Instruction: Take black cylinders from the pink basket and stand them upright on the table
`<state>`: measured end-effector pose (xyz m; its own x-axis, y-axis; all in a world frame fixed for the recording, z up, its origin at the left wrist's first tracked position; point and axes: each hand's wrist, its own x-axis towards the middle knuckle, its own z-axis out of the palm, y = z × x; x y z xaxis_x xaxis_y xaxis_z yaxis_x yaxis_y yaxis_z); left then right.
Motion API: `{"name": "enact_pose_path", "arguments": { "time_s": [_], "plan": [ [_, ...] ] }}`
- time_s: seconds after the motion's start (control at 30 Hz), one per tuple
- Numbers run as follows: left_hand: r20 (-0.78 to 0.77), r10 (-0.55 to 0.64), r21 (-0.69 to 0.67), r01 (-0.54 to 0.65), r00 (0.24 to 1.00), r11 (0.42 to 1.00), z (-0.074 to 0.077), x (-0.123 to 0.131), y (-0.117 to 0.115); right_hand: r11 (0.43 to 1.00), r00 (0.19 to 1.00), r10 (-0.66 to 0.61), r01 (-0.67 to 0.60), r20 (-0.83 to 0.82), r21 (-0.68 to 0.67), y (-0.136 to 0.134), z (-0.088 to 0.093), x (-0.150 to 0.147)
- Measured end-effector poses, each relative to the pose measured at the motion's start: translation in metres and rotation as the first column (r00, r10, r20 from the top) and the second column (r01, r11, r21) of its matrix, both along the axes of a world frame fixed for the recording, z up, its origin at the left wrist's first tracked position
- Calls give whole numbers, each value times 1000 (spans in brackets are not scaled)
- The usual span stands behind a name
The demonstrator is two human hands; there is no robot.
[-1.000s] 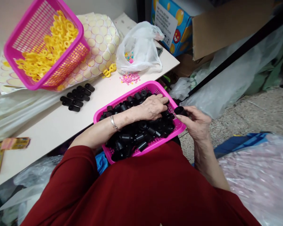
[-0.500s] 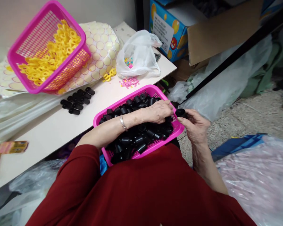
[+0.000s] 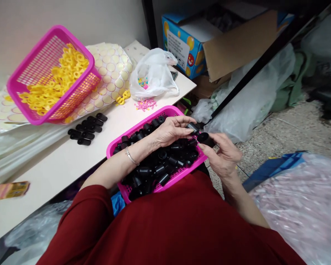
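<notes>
Over the pink basket (image 3: 118, 137) in her lap, the left hand (image 3: 173, 129) pinches one black cap (image 3: 192, 127) – the right hand (image 3: 223, 156) clamped on another black piece (image 3: 204, 138), ends facing as if to mate.

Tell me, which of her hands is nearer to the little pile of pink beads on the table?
Left. The left hand is over the far end of the pink basket, just below the pink beads. The right hand is beyond the basket's right edge, farther off.

Box (image 3: 182, 44) label print too small; basket (image 3: 165, 112) near rim hidden behind lap.
</notes>
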<state>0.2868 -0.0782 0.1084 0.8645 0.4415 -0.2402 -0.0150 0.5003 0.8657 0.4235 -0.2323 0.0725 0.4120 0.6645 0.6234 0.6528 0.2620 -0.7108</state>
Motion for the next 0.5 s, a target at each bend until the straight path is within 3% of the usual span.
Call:
{"name": "enact_pose_path", "arguments": {
  "time_s": [0.33, 0.5],
  "plan": [
    [11, 7, 31, -7, 1000, 1000, 2, -1, -1, 999, 989, 4, 4, 146, -51, -2, 3, 1],
    [2, 62, 167, -61, 998, 984, 1, 0, -2, 999, 970, -15, 25, 242, -37, -1, 0, 3]
  ]
}}
